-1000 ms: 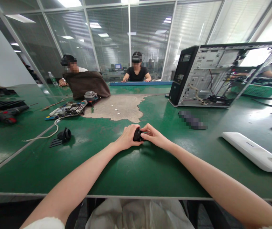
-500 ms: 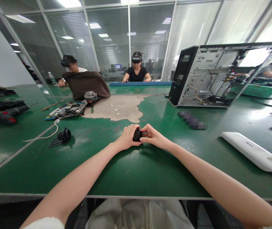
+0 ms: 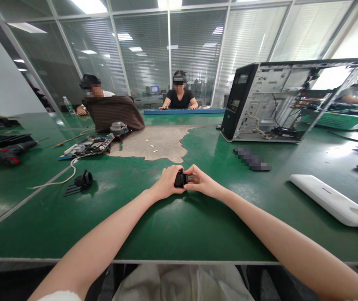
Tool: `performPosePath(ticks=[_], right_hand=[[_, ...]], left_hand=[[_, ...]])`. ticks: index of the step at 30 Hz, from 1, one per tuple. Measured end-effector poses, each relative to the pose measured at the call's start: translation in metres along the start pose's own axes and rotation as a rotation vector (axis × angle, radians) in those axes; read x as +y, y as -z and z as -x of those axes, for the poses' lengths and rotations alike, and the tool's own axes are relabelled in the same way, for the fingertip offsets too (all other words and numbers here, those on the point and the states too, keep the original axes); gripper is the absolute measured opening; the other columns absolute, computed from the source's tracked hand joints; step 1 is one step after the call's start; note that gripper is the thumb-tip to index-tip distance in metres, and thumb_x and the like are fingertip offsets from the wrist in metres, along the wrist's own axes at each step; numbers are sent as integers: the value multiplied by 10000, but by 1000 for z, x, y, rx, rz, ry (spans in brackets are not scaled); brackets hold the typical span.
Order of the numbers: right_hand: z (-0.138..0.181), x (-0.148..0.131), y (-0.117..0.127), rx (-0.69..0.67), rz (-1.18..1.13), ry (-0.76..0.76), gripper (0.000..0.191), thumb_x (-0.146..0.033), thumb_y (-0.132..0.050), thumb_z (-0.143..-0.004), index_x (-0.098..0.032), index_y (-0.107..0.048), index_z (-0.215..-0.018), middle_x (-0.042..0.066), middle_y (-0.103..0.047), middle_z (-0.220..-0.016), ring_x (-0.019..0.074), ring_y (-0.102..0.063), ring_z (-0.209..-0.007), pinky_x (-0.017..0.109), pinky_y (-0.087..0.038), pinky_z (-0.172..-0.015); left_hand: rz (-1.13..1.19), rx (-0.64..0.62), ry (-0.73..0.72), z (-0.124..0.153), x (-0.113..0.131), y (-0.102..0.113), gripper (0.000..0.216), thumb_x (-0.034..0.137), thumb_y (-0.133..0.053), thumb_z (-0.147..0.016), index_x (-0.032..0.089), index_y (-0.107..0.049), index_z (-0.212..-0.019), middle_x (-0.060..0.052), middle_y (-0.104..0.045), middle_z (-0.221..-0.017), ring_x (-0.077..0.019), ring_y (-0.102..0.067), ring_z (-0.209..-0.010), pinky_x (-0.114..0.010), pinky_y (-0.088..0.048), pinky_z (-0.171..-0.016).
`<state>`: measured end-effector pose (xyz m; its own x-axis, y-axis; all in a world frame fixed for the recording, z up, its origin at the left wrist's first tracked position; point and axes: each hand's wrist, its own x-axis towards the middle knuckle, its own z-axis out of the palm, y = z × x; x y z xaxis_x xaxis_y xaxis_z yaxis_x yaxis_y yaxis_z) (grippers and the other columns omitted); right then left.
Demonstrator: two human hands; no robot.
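Note:
A small black plastic part (image 3: 179, 179) is held between my hands just above the green table; its exact kind is not clear. My left hand (image 3: 167, 182) wraps round its left side, thumb below and fingers over the top. From the right, my right hand (image 3: 200, 180) pinches the narrower end with thumb and fingertips. Further left on the table lies a black piece with long prongs (image 3: 80, 182), apart from both hands.
An open computer case (image 3: 268, 102) stands at the right back, beyond a white oblong device (image 3: 332, 200). To the left lie a circuit board (image 3: 86, 147), a white cable (image 3: 72, 169) and a power drill (image 3: 9, 154). A brown padded panel (image 3: 113, 112) leans behind the board. People sit across the table.
The view has shifted very slightly. Both hands keep their hold on the black part, with only a tiny shift of the right fingers along its end.

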<state>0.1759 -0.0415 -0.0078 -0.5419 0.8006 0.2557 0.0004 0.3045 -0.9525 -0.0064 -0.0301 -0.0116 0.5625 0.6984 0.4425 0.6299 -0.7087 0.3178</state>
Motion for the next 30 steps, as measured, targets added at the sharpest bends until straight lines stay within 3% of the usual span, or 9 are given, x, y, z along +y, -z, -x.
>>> performPosePath(ticks=[4, 8, 14, 20, 23, 30], right_hand=[[-2, -3, -4, 87, 74, 2, 218, -364, -573, -765, -199, -449, -836, 10, -544, -878, 140, -558, -835, 342, -469, -789], [-5, 0, -4, 157, 81, -69, 272, -367, -603, -738, -210, -455, -904, 11, -541, -896, 147, -556, -844, 375, -465, -820], [0, -2, 1, 9, -37, -13, 370, -301, -715, -636, -206, -425, -846, -4, -544, -905, 155, -576, -881, 370, -465, -839], [-2, -4, -3, 107, 42, -18, 260, -381, -612, -727, -200, -453, -827, 6, -533, -891, 152, -569, -849, 365, -464, -813], [-4, -1, -4, 155, 52, -54, 284, -364, -608, -730, -215, -444, -908, 13, -530, -905, 155, -563, -845, 378, -455, -817], [0, -4, 1, 22, 3, -24, 356, -289, -705, -642, -210, -439, -865, 8, -508, -942, 154, -562, -870, 342, -463, -793]], left_hand=[[12, 8, 0, 0, 0, 0, 557, 392, -649, -643, 209, -373, -1090, -57, -500, -1030, -241, -484, -929, -362, -342, -784], [30, 8, 17, -1, 2, -1, 567, 394, -656, -636, 220, -372, -1096, -56, -501, -1041, -246, -483, -946, -372, -336, -801], [10, -8, 3, -1, 2, 1, 549, 361, -648, -645, 220, -364, -1093, -47, -505, -1017, -239, -492, -913, -355, -344, -772], [-4, 15, -11, -1, 0, 0, 569, 392, -658, -641, 212, -360, -1091, -47, -502, -1011, -232, -493, -901, -355, -351, -771], [3, 12, -8, -1, 0, 0, 570, 397, -660, -640, 215, -360, -1088, -51, -501, -1018, -237, -492, -916, -359, -352, -775], [4, 13, -19, 0, 1, 0, 557, 362, -652, -648, 209, -358, -1095, -45, -504, -1004, -229, -494, -902, -348, -347, -761]])
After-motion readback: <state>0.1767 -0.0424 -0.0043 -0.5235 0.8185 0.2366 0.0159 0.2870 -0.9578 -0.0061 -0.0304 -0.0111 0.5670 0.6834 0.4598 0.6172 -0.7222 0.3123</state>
